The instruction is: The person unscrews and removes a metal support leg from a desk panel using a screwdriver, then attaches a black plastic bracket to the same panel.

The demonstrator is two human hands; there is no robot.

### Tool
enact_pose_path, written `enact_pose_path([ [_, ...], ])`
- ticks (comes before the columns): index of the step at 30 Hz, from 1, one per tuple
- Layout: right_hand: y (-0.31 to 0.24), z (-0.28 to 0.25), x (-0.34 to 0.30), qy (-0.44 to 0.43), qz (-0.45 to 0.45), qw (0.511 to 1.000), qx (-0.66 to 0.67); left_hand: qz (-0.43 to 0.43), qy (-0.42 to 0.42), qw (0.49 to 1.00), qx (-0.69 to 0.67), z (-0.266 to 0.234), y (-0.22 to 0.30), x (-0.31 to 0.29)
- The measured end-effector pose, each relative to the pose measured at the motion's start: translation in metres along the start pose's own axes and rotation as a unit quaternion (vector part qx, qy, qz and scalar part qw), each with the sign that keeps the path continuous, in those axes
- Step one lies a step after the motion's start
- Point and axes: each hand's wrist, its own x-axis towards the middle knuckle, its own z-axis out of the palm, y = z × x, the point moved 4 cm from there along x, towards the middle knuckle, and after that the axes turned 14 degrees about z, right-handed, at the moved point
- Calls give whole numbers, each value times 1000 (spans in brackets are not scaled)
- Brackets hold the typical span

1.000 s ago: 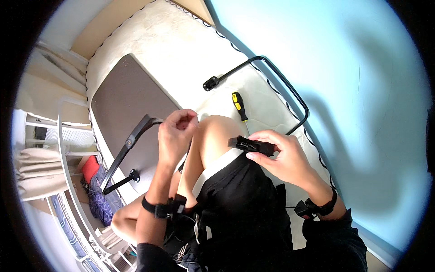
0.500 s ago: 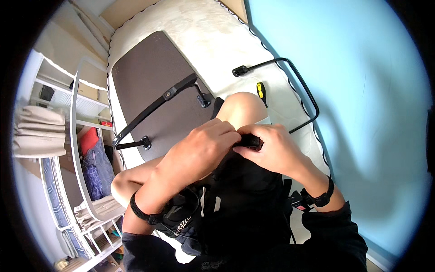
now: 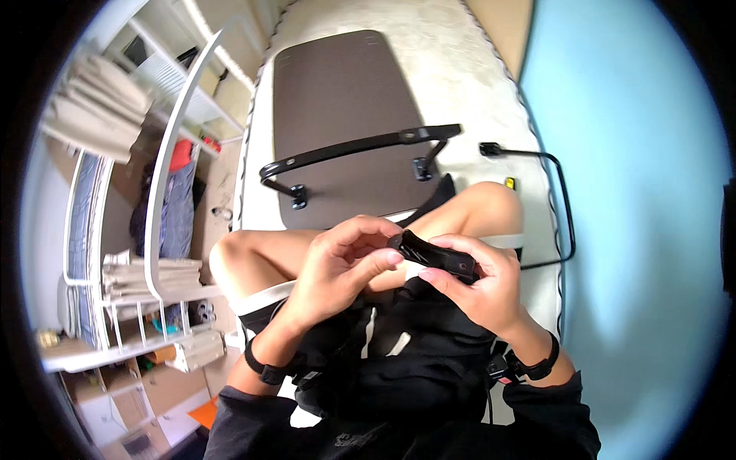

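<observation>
Above my lap, both hands are around a small, long black part [image 3: 437, 259] with a slot-like hollow; its exact kind I cannot make out. My left hand [image 3: 337, 268] pinches its left end between thumb and fingers. The other end sits in my right hand [image 3: 491, 284], thumb below and fingers above. Past my knees lies a dark brown tabletop [image 3: 341, 92], underside up, with a black metal leg frame [image 3: 345, 149] attached across it. To the right rests a loose black U-shaped leg frame [image 3: 566, 199]. Behind my right knee shows the tip of a yellow-and-black screwdriver [image 3: 510, 183].
I sit cross-legged on a pale mattress [image 3: 445, 46]. A blue wall [image 3: 629, 192] runs along the right. On the left stand a white bed rail [image 3: 165, 161] and shelves with hanging and folded clothes [image 3: 178, 215].
My hands have drawn slightly apart, so the black part shows more. The view has turned, shifting the tabletop rightward in it. My right knee now hides most of the screwdriver.
</observation>
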Motion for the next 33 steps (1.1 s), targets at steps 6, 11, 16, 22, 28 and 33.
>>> enact_pose_path([
  [6,19,-13,25,13,-44,999,19,126,140,980,59,-59,11,-12],
  [11,139,-138,75,179,188,965,-47,268,210,940,31,-165,26,12],
  [16,316,-175,61,165,194,937,-239,230,174,957,17,-190,0,42],
  [22,348,-118,76,103,304,883,-343,269,158,938,150,-204,-15,35],
  [28,333,-122,87,103,319,876,-347,327,152,907,218,-193,-7,36],
  [33,251,-181,101,234,238,929,-158,376,171,860,299,-190,-11,35],
])
